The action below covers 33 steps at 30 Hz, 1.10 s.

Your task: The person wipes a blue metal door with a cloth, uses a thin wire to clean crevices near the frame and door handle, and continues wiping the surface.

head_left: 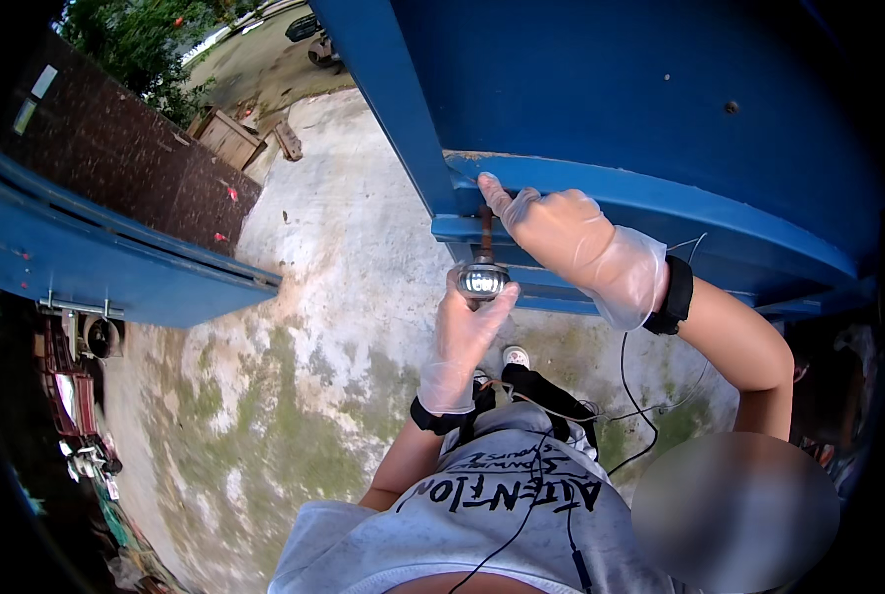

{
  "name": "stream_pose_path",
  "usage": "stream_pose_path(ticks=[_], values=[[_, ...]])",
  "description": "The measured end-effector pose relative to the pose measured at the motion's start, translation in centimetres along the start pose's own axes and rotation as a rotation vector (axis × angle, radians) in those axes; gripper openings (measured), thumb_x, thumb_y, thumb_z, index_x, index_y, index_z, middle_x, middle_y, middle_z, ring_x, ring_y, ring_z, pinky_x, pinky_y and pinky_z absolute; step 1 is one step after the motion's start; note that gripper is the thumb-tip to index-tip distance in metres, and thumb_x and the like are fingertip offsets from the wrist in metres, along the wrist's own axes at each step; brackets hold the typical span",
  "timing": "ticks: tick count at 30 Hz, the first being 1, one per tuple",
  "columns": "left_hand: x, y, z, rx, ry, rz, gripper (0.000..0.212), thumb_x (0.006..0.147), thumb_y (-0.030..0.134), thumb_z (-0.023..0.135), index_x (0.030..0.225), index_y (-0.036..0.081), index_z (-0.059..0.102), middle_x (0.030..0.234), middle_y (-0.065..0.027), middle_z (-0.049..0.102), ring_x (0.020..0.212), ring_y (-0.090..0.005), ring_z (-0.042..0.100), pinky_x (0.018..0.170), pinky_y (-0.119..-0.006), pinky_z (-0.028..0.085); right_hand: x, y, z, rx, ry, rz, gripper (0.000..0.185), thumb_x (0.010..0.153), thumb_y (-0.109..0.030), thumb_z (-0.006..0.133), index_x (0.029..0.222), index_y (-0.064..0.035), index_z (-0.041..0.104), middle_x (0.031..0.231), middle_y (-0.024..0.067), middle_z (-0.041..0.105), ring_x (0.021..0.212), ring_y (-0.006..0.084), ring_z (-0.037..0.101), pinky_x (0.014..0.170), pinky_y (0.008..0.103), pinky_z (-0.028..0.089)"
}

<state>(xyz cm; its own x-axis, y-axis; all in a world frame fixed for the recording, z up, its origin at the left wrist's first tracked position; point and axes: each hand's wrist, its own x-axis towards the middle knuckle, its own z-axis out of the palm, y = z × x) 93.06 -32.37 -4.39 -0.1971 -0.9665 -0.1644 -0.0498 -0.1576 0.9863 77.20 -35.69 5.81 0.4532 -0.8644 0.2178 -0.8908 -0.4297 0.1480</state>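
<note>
My left hand [473, 315], in a clear thin glove, grips a round shiny metal knob [481, 281] between thumb and fingers. A rust-brown shaft [485, 232] runs from the knob up to the rail of a blue metal door [576, 82]. My right hand [561, 226], gloved the same way, lies over the door's blue rail [665, 194], just right of the shaft. One of its digits stretches out beside the shaft's upper end, and the others are curled. Its palm side is hidden, so whether it holds anything cannot be told.
A second blue door leaf [138, 267] stands at the left, with a bolt [78, 306] on it. Behind it are a dark brown board [152, 171] and a wooden crate [227, 138]. A thin black cable [623, 371] hangs near my right arm. The floor is stained concrete.
</note>
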Motion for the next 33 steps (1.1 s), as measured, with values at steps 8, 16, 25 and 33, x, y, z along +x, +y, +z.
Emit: stream_pose_path(ticks=[8,16,25,33], values=[[0.0,0.1,-0.1,-0.006,-0.025,-0.065,0.045,0.075,0.021,0.073,0.106,-0.001,0.048,0.083,-0.0049,0.064,0.072,-0.0102,0.059,0.065,-0.025,0.047,-0.3,0.3,-0.7,0.051,0.004,0.016,0.065,0.074,-0.001,0.054,0.135,0.001,0.035,0.071,0.0108,0.059,0.055,0.0242,0.062,0.047,0.0332,0.05],[0.1,-0.3,-0.1,0.013,-0.014,-0.033,0.045,0.074,0.022,0.073,0.105,0.0,0.05,0.083,-0.005,0.064,0.074,-0.0117,0.06,0.068,-0.026,0.047,-0.7,-0.1,-0.6,0.004,-0.036,0.078,0.062,0.073,-0.003,0.054,0.133,0.0017,0.037,0.072,0.0108,0.06,0.057,0.0236,0.062,0.047,0.0331,0.05],[0.1,-0.1,-0.2,0.014,-0.031,-0.056,0.047,0.074,0.023,0.074,0.107,0.0,0.05,0.084,-0.006,0.065,0.076,-0.0126,0.061,0.069,-0.027,0.047,-0.3,-0.1,-0.4,0.099,-0.034,0.111,0.068,0.071,0.001,0.054,0.136,-0.0008,0.034,0.074,0.0128,0.059,0.058,0.0261,0.062,0.049,0.0348,0.05],[0.3,-0.4,-0.5,0.04,-0.061,0.03,0.035,0.08,0.014,0.068,0.102,0.002,0.045,0.078,-0.0066,0.06,0.057,-0.014,0.06,0.044,-0.025,0.044,-0.9,0.2,-2.7,0.135,-0.178,0.204,0.059,0.075,-0.003,0.057,0.13,0.0065,0.038,0.08,0.0135,0.064,0.07,0.0286,0.065,0.059,0.0354,0.052]])
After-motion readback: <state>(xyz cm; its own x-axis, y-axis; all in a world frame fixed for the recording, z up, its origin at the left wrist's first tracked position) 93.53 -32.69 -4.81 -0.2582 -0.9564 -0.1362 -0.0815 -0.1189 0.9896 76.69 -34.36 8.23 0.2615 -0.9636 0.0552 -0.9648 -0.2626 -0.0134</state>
